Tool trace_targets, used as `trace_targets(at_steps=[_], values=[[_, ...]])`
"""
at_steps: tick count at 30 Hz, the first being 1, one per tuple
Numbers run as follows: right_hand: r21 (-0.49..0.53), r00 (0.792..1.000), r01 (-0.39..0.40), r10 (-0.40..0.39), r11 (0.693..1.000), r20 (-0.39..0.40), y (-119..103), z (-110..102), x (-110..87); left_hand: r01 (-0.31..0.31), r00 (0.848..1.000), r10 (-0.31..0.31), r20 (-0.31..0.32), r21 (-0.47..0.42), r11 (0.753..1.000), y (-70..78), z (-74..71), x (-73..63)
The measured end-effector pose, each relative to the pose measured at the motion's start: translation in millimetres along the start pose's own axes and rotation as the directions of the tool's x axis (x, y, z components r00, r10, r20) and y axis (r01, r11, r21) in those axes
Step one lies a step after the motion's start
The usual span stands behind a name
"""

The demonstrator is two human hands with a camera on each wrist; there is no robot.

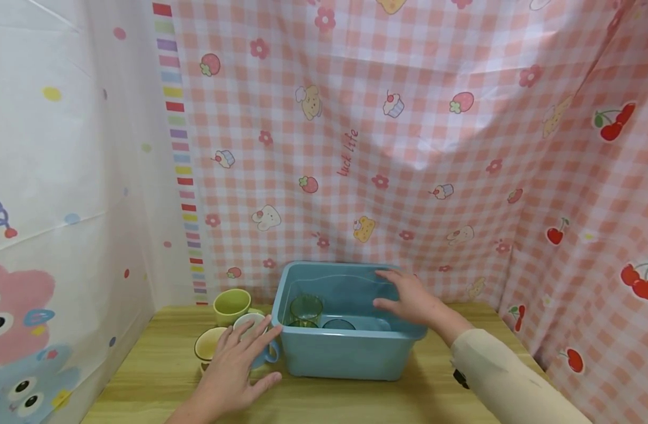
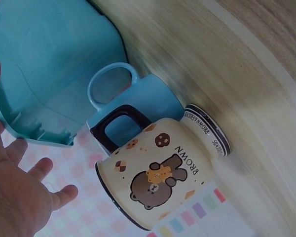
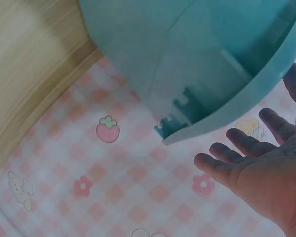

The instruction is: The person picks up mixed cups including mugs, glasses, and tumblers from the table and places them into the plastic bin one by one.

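Left hand (image 1: 232,364), right hand (image 1: 410,298) spread near blue bin (image 1: 350,357); likely pre-grasp, next you'd grip bear-print mug (image 2: 153,180) beside left.

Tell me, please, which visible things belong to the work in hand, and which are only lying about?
Likely in the work: blue bin; see-through cups inside it; green mug, blue mug and bear mug beside it; left hand; right hand.

Probably just surroundings: wooden tabletop; checked cloth; white cloth.
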State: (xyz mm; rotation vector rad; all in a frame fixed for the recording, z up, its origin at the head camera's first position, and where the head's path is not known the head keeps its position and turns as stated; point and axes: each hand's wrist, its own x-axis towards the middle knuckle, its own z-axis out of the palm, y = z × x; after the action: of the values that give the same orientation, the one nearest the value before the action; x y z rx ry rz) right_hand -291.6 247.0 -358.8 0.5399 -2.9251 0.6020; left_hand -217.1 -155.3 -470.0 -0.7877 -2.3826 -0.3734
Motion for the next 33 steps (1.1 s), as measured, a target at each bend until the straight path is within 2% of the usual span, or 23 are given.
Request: trace_targets(at_steps=[11,33], values=[[0.006,0.999,-0.04,0.04,0.999,-0.019,15,-8,-10.0,0.008,1.0,-0.008,0.008,-0.005,1.0,0.1,-1.0,-0.7],[0.103,0.999,-0.019,0.024,0.995,-0.044,50,-9,-48.6,0.011,1.0,-0.011,0.006,0.013,1.0,2.5,-2.4,1.0]])
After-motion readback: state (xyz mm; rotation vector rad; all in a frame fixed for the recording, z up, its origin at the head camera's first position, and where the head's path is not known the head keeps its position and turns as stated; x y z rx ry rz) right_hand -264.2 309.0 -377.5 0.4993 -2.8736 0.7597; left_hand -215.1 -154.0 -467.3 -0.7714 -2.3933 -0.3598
